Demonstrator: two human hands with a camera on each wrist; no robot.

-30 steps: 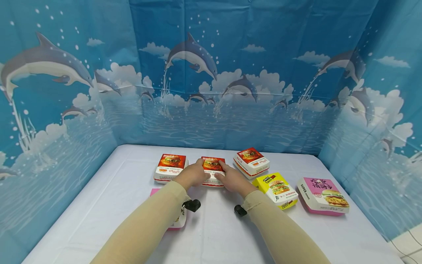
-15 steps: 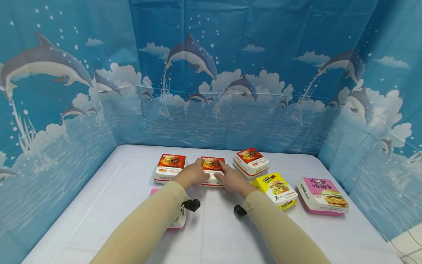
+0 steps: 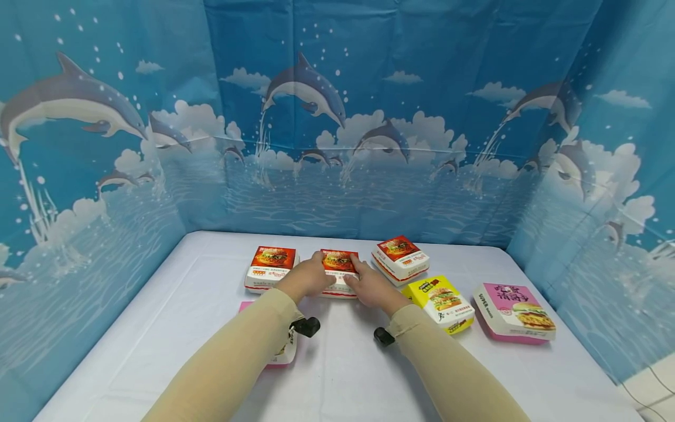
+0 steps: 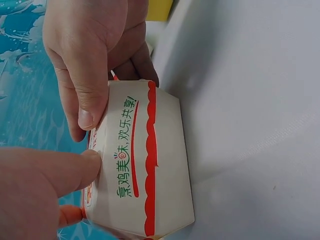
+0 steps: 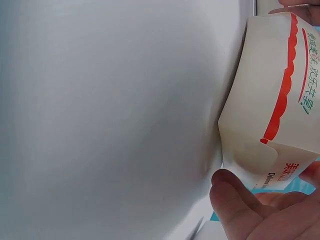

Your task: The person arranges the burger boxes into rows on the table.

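Left wrist view: white box (image 4: pixel 170 185) with a red scalloped band and green lettering on the side facing the camera, held between left hand (image 4: pixel 40 180) at lower left, thumb on the box's edge and a fingertip visible near its corner, and right hand (image 4: pixel 92 45) at the top, thumb on the same edge, other fingers at the box's upper end. White cloth (image 4: pixel 260 110) fills the right side, shadowed near the box; contact between the two not determinable. Blue patterned backdrop (image 4: pixel 22 95) at left; yellow object (image 4: pixel 159 9), cropped, at top edge.
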